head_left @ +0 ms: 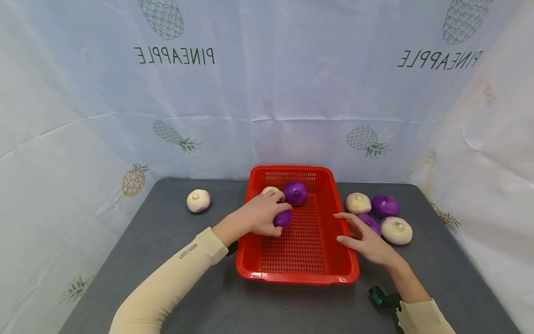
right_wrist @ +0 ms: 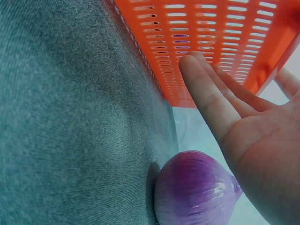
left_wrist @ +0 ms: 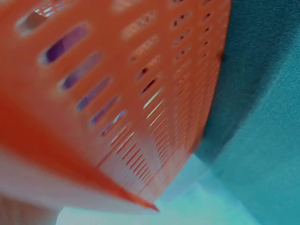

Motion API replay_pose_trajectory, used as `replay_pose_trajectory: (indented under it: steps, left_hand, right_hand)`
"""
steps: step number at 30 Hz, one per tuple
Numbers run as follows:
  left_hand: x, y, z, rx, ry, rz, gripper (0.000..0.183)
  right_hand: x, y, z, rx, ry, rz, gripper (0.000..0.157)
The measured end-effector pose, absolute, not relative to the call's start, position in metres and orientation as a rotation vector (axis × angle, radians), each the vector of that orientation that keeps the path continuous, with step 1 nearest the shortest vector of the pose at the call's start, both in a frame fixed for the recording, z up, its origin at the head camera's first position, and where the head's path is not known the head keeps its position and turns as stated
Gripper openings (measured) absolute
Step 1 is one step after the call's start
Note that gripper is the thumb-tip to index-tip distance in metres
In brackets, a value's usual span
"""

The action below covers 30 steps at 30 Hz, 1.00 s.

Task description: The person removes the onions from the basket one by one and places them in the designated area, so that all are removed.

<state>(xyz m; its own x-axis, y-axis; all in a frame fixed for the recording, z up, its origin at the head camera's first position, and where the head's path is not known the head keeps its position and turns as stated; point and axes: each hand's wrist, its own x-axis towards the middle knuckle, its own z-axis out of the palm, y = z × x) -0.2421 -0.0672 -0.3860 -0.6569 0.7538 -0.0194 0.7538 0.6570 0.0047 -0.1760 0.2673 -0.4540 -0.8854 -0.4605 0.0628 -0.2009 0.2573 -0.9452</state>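
My left hand (head_left: 263, 214) reaches over the left rim of a red plastic basket (head_left: 298, 277) and grips a purple onion (head_left: 283, 219) inside it. Another purple onion (head_left: 295, 193) and a partly hidden whitish onion (head_left: 270, 189) lie in the basket just beyond that hand. At the right side, my right hand (head_left: 369, 243) has its fingers extended to the basket's rim and side wall. In the right wrist view these fingers (right_wrist: 206, 91) lie close to the slotted outer wall, with a purple onion (right_wrist: 197, 190) below the palm. The left wrist view shows only the basket's outside, hiding the left fingers.
Right of the basket sit two whitish onions (head_left: 397, 230) and two purple onions (head_left: 385, 206) in a cluster. A lone whitish onion (head_left: 198, 201) lies on the dark grey table (head_left: 187, 260) at the left. Behind hangs a pineapple-print curtain (head_left: 288, 93).
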Motion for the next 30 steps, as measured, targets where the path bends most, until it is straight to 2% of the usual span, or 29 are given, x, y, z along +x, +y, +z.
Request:
replay_pose_trajectory:
  steps: [7,17,30]
  left_hand:
    - [-0.237,-0.078,-0.376,1.299,2.9,0.066,0.06]
    - [-0.232,-0.096,-0.362,1.358,2.979,0.145,0.051]
    - [-0.226,-0.127,-0.349,1.285,3.094,0.216,0.053]
  right_hand:
    - [-0.176,0.267,-0.454,-0.617,2.308,-1.677,0.059]
    - [-0.175,0.267,-0.453,-0.61,2.31,-1.674,0.058]
    - [-0.175,0.267,-0.453,-0.597,2.286,-1.692,0.058]
